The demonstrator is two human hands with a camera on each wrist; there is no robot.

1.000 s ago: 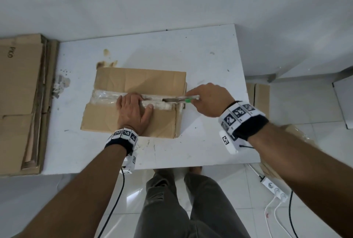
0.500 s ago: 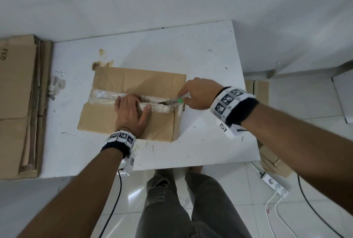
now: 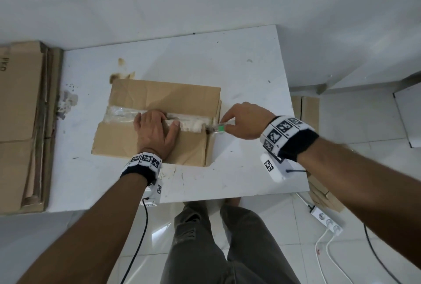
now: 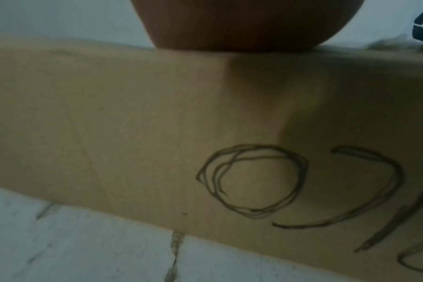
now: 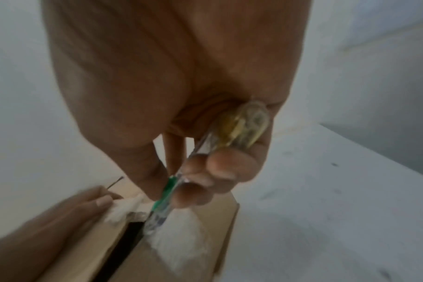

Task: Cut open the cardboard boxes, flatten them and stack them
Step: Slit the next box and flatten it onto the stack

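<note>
- The step in hand is the cutting: the cardboard box [image 3: 159, 110] lies near the middle of the white table [image 3: 239, 60], with its taped seam [image 3: 191, 124] running from left to right.
- The right hand [image 3: 245, 121] holds a clear-handled cutting tool with a green part [image 5: 167, 194], fingers curled round the handle. Its tip is in the seam at the right end of the box, where the flaps are already parted in a dark slit.
- The left hand [image 3: 155, 134] presses flat on the top of the box, fingers straight and lying over the seam.
- I judge that the tape under and beyond the left hand is not yet cut. The next move calls for taking that hand off the line before the blade comes toward it.
- Flattened cardboard [image 3: 20, 124] is stacked by the left edge of the table, and more cardboard [image 3: 307, 108] stands on the floor past the right edge.
- A power strip [image 3: 327, 220] with cables lies on the floor near the front right corner, clear of the work.
</note>
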